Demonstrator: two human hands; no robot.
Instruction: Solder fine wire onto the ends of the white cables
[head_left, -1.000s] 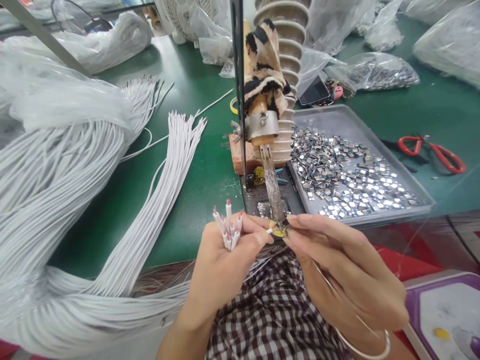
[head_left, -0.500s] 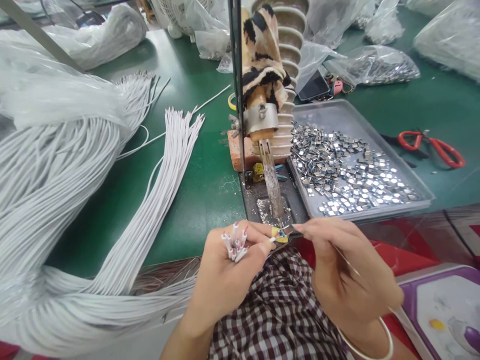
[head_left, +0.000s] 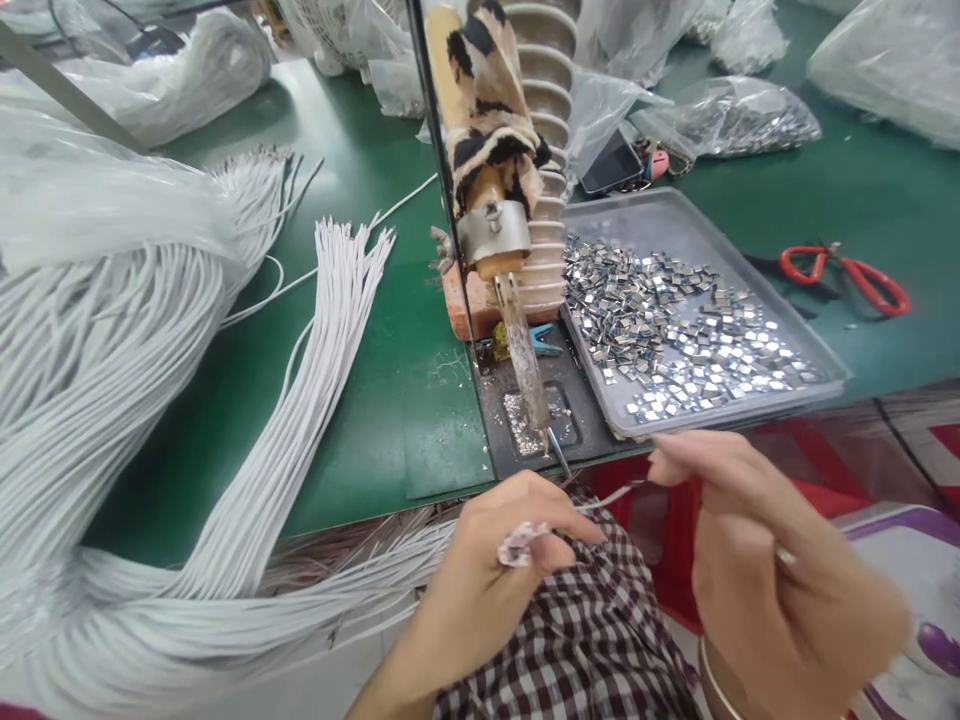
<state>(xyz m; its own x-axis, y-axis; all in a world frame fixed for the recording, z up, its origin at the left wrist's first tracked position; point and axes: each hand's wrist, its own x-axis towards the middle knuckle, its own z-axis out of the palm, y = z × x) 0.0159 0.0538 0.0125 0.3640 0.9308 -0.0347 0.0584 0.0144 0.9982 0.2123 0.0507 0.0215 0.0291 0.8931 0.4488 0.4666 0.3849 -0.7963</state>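
Note:
My left hand [head_left: 487, 570] is closed around a bundle of white cables [head_left: 521, 545], whose stripped ends are smeared by motion. One white cable [head_left: 611, 498] stretches from its fingertips towards my right hand [head_left: 787, 570]. That hand is blurred, with thumb and forefinger pinched at the cable's end; any small piece there is too blurred to make out. Just beyond the left hand, a soldering iron [head_left: 523, 355] points down from a stand, its tip over a dark base [head_left: 495, 440] with solder specks. A thin metal rod [head_left: 559, 452] lies by the tip.
A clear plastic tray [head_left: 832, 385] of small metal connectors stands right of the iron. Red-handled pliers [head_left: 874, 285] lie farther right, and a phone [head_left: 611, 165] lies behind. White cable bundles [head_left: 300, 420] cover the left side. A ribbed hose [head_left: 544, 120] rises behind the iron.
My hands have moved down and apart, away from the iron's tip. A white cable now spans between them. The yellow piece at my left fingertips is out of sight.

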